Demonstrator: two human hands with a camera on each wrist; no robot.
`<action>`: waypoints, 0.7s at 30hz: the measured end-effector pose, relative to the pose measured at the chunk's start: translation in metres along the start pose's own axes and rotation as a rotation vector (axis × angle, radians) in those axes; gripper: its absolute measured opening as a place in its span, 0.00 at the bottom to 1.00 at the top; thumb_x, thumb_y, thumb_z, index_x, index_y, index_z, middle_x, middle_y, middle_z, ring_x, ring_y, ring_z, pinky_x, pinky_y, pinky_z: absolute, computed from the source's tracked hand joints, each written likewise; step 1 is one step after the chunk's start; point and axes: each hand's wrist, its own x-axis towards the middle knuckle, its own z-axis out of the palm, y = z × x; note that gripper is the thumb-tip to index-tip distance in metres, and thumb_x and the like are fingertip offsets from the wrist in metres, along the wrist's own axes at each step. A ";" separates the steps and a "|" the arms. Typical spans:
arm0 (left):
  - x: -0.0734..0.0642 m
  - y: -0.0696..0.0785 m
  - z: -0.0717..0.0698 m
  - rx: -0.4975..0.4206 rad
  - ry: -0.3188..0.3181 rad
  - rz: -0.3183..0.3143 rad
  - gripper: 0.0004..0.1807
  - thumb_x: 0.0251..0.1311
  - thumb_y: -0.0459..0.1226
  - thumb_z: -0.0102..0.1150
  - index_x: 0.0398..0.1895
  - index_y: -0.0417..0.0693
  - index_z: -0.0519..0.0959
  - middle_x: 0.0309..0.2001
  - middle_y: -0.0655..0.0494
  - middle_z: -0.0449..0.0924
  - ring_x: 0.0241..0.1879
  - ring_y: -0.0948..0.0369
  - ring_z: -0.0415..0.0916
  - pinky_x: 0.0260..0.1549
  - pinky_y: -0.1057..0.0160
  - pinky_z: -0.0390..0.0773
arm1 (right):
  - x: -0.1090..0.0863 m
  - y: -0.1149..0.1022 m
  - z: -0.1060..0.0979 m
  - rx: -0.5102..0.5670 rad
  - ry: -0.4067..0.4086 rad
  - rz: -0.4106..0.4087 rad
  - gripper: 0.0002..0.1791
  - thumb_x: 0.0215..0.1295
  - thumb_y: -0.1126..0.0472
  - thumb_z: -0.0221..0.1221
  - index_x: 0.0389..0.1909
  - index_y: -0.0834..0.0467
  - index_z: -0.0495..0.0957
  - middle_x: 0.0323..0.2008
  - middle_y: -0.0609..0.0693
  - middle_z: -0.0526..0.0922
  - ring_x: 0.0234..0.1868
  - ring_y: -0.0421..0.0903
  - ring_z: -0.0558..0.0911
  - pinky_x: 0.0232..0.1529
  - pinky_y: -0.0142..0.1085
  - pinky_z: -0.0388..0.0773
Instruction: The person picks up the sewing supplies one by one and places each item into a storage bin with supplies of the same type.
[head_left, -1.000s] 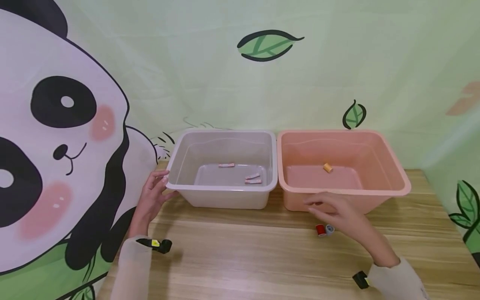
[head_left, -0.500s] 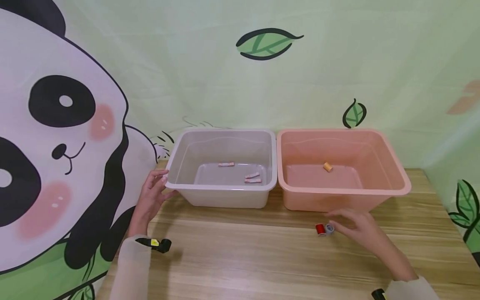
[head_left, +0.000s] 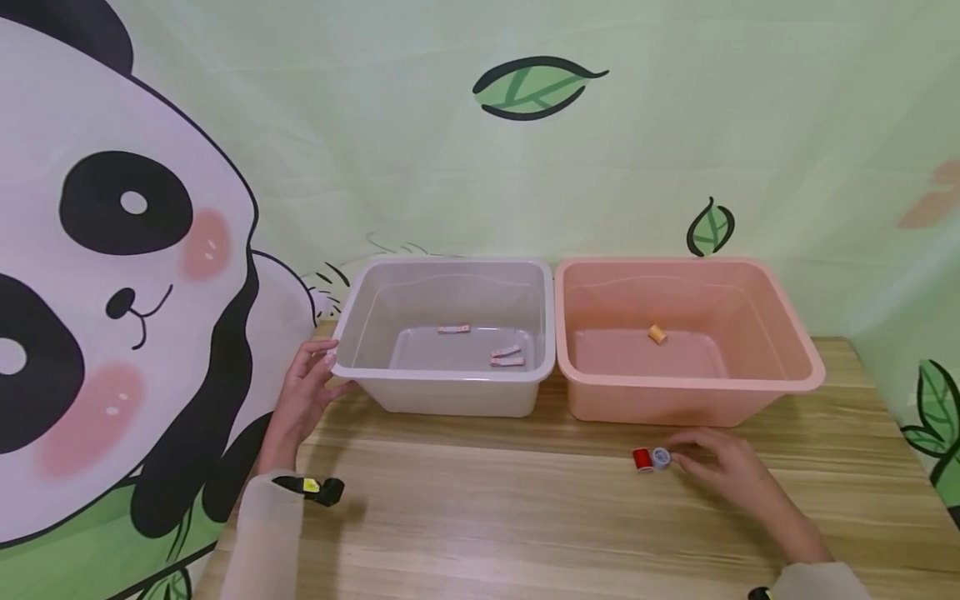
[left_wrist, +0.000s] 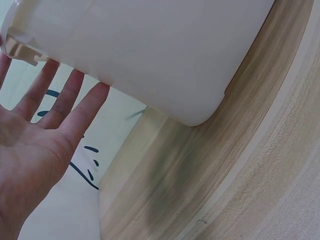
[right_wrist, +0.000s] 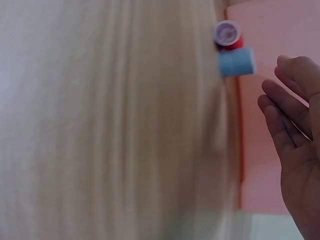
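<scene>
Two thread spools, one red [head_left: 642,459] and one light blue [head_left: 661,457], stand side by side on the table before the pink bin [head_left: 660,406]. Just right of the blue spool is my right hand [head_left: 727,471], fingers loosely bent. The right wrist view shows a gap between those fingers and the blue spool [right_wrist: 237,63]. My left hand [head_left: 303,396] is at the left rim of the pale grey bin [head_left: 442,396]. Seen from the left wrist, its straight, spread fingers [left_wrist: 82,111] touch the bin's side.
An orange spool [head_left: 657,334] lies inside the pink bin. Three small pink-and-white strips, one of them at the back [head_left: 453,330], lie in the grey bin. Both bins stand close together on the wooden table [head_left: 480,517], before a printed panda backdrop [head_left: 420,167].
My right hand has come down from in front of the pink bin's rim to beside the blue spool, moving right and nearer. My left hand stays at the grey bin.
</scene>
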 end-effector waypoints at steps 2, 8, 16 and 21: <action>0.000 0.000 0.000 0.001 0.001 -0.002 0.11 0.78 0.36 0.49 0.58 0.55 0.72 0.64 0.55 0.69 0.59 0.57 0.75 0.51 0.47 0.82 | -0.003 0.005 0.004 -0.003 -0.003 0.031 0.18 0.53 0.67 0.75 0.45 0.52 0.86 0.42 0.42 0.88 0.45 0.45 0.85 0.53 0.16 0.68; 0.000 0.000 0.001 0.014 0.009 -0.008 0.11 0.78 0.37 0.50 0.58 0.56 0.72 0.65 0.56 0.68 0.59 0.57 0.75 0.51 0.48 0.83 | -0.010 0.014 0.012 -0.035 -0.042 0.115 0.19 0.54 0.59 0.76 0.47 0.52 0.85 0.45 0.46 0.88 0.46 0.49 0.86 0.48 0.32 0.79; 0.000 0.000 0.002 0.032 0.018 -0.016 0.11 0.78 0.38 0.50 0.58 0.57 0.72 0.65 0.56 0.69 0.59 0.57 0.75 0.52 0.46 0.82 | -0.010 0.022 0.016 -0.043 -0.034 0.087 0.20 0.51 0.62 0.77 0.46 0.56 0.85 0.43 0.51 0.88 0.39 0.45 0.86 0.41 0.41 0.84; 0.000 0.001 0.003 0.031 0.021 -0.013 0.11 0.78 0.38 0.50 0.58 0.56 0.72 0.64 0.56 0.70 0.58 0.57 0.76 0.52 0.45 0.81 | -0.010 0.023 0.018 -0.016 -0.024 0.062 0.20 0.50 0.63 0.77 0.46 0.55 0.85 0.42 0.49 0.88 0.39 0.43 0.86 0.42 0.30 0.82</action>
